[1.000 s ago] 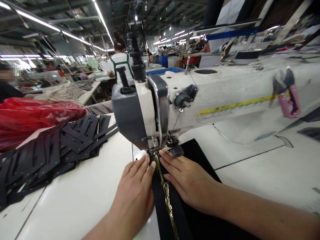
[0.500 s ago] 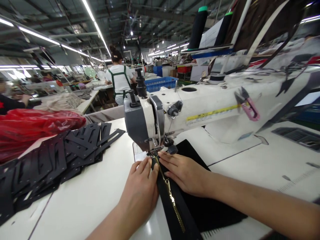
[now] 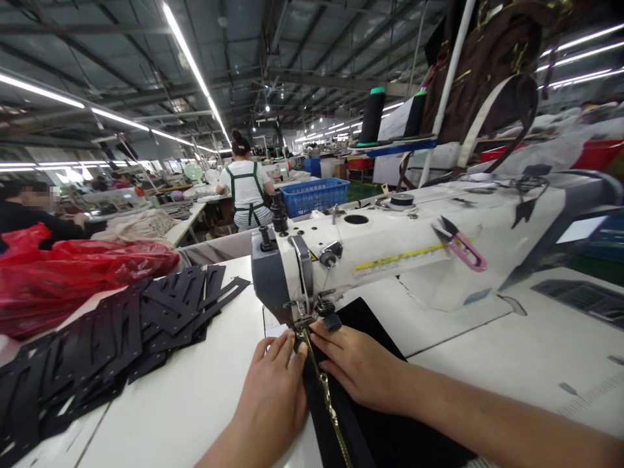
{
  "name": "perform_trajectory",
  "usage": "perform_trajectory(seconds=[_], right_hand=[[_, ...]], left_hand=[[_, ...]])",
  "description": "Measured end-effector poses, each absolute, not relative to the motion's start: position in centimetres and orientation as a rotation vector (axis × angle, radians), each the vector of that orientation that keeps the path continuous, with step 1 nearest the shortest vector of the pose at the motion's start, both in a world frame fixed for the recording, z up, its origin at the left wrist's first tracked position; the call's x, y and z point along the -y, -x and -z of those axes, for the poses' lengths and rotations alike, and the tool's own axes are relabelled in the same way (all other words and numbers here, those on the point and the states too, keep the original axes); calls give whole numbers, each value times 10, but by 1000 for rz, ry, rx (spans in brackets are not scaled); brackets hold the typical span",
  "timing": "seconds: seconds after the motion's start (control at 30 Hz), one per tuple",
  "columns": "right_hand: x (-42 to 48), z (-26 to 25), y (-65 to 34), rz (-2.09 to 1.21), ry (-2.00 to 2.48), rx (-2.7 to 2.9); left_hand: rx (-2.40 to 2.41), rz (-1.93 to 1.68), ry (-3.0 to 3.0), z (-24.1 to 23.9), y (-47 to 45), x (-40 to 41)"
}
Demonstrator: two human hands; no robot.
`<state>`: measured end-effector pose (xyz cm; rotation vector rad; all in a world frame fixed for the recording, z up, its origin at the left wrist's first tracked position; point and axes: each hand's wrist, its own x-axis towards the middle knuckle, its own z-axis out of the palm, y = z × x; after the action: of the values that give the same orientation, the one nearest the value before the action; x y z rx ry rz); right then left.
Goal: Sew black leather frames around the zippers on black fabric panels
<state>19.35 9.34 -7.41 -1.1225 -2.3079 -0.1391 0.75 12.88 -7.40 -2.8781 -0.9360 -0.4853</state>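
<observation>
A black fabric piece (image 3: 370, 325) with a gold zipper (image 3: 327, 400) lies on the white sewing table (image 3: 195, 396), its end under the presser foot (image 3: 301, 323) of a white sewing machine (image 3: 390, 250). My left hand (image 3: 275, 396) lies flat on the fabric left of the zipper, fingertips close to the foot. My right hand (image 3: 358, 364) presses flat on the fabric right of the zipper, fingers pointing at the foot. Neither hand grips anything.
A stack of black cut pieces (image 3: 112, 331) covers the table's left part, a red plastic bag (image 3: 73, 273) behind it. Pink thread snips (image 3: 463, 246) rest on the machine arm. A blue basket (image 3: 316, 194) and a person in a green apron (image 3: 246, 188) are farther back.
The head camera has pulled back and tilted up, so the machine and hands appear smaller and lower. Both hands stay flat beside the zipper at the presser foot.
</observation>
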Motion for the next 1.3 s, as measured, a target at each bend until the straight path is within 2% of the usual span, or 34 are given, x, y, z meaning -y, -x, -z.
perform_trajectory(seconds=[0.13, 0.37, 0.6, 0.8, 0.93, 1.07, 1.3], right_hand=[[-56, 76, -184, 207, 1072, 2175], [-9, 104, -166, 546, 1017, 2073], [-8, 98, -167, 497, 983, 2111], [-34, 73, -175, 83, 1125, 2188], [-59, 74, -179, 100, 1195, 2271], [-62, 77, -183, -40, 1164, 2251], [-56, 83, -182, 142, 1269, 2291]], left_hand=[[986, 498, 2898, 72, -7, -127], [919, 548, 2906, 72, -4, -116], [669, 682, 2868, 77, 2, -100], [636, 647, 2871, 77, 1, -101], [609, 653, 2847, 75, -2, -101], [617, 612, 2842, 76, -1, -102], [618, 659, 2867, 81, 0, -103]])
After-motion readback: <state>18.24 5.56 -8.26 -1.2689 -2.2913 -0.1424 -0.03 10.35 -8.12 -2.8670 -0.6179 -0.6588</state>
